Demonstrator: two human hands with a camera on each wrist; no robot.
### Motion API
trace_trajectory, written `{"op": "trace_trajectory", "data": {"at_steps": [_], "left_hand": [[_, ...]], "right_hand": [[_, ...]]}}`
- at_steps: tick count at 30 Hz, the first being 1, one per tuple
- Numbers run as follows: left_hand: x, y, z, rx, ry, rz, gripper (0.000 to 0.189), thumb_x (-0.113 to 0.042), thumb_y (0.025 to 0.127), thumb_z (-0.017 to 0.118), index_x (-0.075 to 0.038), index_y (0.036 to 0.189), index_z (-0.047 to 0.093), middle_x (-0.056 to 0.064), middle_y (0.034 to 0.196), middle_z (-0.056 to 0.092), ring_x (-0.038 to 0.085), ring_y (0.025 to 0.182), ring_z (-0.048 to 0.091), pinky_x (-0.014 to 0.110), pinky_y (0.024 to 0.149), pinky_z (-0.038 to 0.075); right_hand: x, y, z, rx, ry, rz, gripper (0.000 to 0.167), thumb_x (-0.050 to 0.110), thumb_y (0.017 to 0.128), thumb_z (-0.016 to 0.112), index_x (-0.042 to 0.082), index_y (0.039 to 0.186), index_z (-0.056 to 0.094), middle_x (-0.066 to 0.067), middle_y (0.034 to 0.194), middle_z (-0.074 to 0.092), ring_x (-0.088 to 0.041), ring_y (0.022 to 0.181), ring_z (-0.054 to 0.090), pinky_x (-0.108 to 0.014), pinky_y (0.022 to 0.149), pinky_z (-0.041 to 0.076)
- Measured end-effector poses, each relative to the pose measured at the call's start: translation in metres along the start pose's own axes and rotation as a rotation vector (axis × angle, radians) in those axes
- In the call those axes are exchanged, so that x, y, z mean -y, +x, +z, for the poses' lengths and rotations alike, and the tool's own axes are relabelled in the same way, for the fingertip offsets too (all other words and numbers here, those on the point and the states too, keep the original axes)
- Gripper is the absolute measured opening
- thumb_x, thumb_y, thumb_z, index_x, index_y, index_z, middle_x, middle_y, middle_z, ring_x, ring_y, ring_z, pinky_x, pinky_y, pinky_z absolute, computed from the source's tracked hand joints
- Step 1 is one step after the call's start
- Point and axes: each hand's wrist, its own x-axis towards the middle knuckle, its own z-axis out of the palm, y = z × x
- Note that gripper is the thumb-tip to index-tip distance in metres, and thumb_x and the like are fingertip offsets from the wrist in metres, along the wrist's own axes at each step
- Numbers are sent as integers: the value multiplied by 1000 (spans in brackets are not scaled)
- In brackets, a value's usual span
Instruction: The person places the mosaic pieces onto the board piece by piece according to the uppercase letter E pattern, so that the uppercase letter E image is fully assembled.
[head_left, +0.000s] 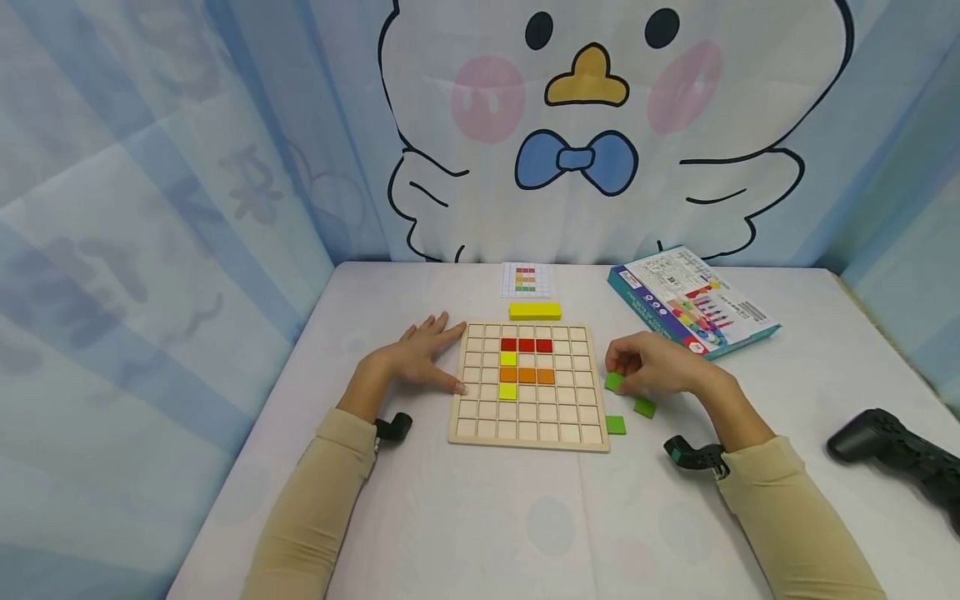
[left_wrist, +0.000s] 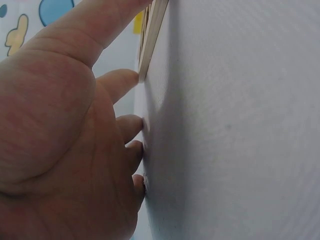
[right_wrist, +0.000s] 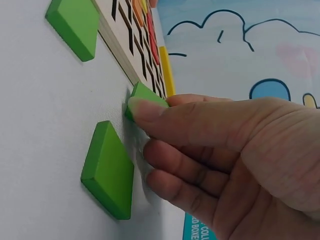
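Green tiles, three of them, lie on the white table [head_left: 465, 517] to the right of the wooden grid board [head_left: 528, 385]: one green tile [head_left: 614, 382] is pinched between the thumb and fingertips of the right hand [head_left: 656, 364], right beside the board's edge and still low on the table, a second green tile [head_left: 644, 407] lies flat just below that hand, and a third green tile [head_left: 616, 424] sits near the board's lower right corner. The right wrist view shows the thumb [right_wrist: 200, 120] pressed on the pinched tile [right_wrist: 145, 97], with the other two apart from it. On the board I count eight tiles set in cells: three red tiles [head_left: 526, 345] in a row, one yellow tile [head_left: 508, 359] under the left red one, three orange tiles [head_left: 527, 375] in a row beneath that, and another yellow tile [head_left: 508, 391] below the left orange one. The left hand [head_left: 420, 358] lies flat with straight, spread fingers on the table, its fingertips touching the board's left edge and holding nothing. Behind the board lie one long yellow block [head_left: 535, 311], one pattern card [head_left: 525, 280] and one printed box [head_left: 693, 302]. One black controller [head_left: 892, 454] rests at the far right
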Motion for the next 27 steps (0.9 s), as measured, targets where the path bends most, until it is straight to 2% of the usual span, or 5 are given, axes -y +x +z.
{"op": "trace_trajectory", "data": {"at_steps": [7,21,27], "left_hand": [[0,0,0,0,3,-1,119,-67,78,81,-29,169,15,12,176,-5,33,163,-9,54,131,-6],[-1,0,-1,3,-1,-8,119,-66,77,82,-29,169,15,12,176,-5,32,163,-9,53,131,-7],[0,0,0,-2,6,-2,119,-67,78,81,-29,169,15,12,176,-5,33,163,-10,54,131,-7]], "right_hand": [[0,1,0,-57,26,-31,5,9,95,74,10,99,71,-4,88,66,-22,82,57,-26,70,49],[1,3,0,-140,58,-62,15,9,98,71,7,112,77,-4,96,75,-20,82,64,-23,71,54],[8,5,5,-197,101,-112,16,13,98,73,11,113,78,-5,98,74,-21,80,68,-24,72,57]]}}
